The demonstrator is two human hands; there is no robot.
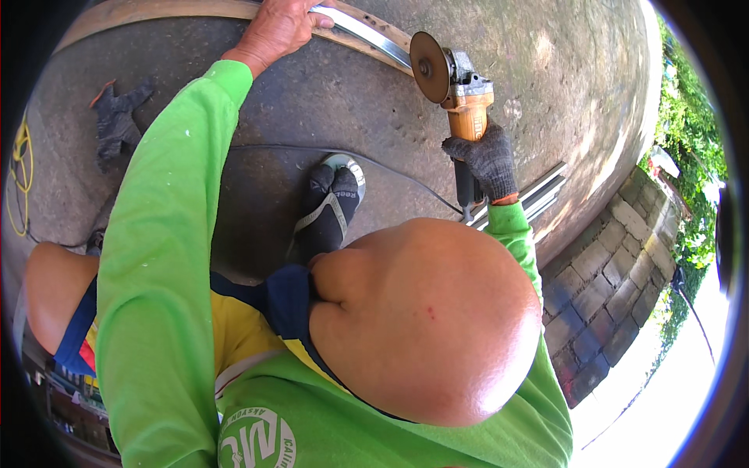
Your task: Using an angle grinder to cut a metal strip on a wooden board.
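My bare left hand (279, 33), at the top of the view, grips a shiny metal strip (363, 31) lying along a wooden board (168, 9). A dark grey knitted glove with an orange cuff covers my right hand (493, 160), which is wrapped round the body of an orange angle grinder (469, 117). Its brown cutting disc (430, 67) stands at the right end of the strip. Whether disc and metal touch, I cannot tell. The fingertips of my left hand are partly hidden at the upper edge.
A dark power cord (382, 165) runs across the concrete floor (265, 187) past my sandalled foot (331, 199). Several metal lengths (538, 195) lie right of the grinder. A dark glove (118, 117) and yellow cord (23, 168) lie left. Stacked blocks (612, 273) stand at right.
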